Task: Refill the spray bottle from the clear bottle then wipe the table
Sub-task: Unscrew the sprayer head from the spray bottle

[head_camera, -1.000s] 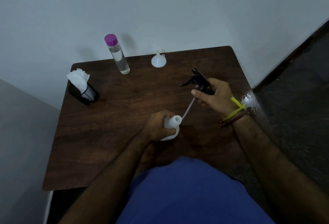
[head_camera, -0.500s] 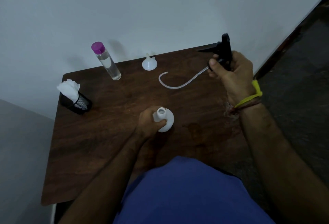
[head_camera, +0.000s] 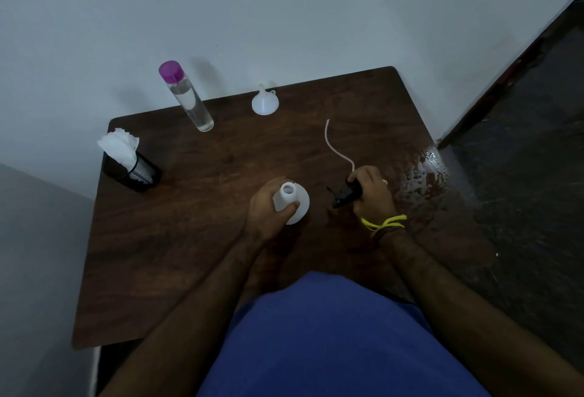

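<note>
My left hand (head_camera: 268, 207) grips the white spray bottle (head_camera: 294, 204), which stands upright on the brown table (head_camera: 177, 238) with its neck open. My right hand (head_camera: 373, 191) holds the black spray head (head_camera: 344, 193) low at the table, right of the bottle. Its pale dip tube (head_camera: 335, 147) curves away across the tabletop. The clear bottle (head_camera: 189, 101) with a purple cap stands at the back left. A white funnel (head_camera: 264, 102) sits mouth down at the back centre.
A black mesh cup holding white tissues (head_camera: 124, 159) stands at the table's left edge. A wet patch (head_camera: 423, 175) shines on the table's right edge. A wall runs behind the table, and dark floor lies to the right.
My right hand has brought the spray head down from high at the back right to the table beside the bottle. The tube now trails toward the back. My left hand keeps holding the bottle.
</note>
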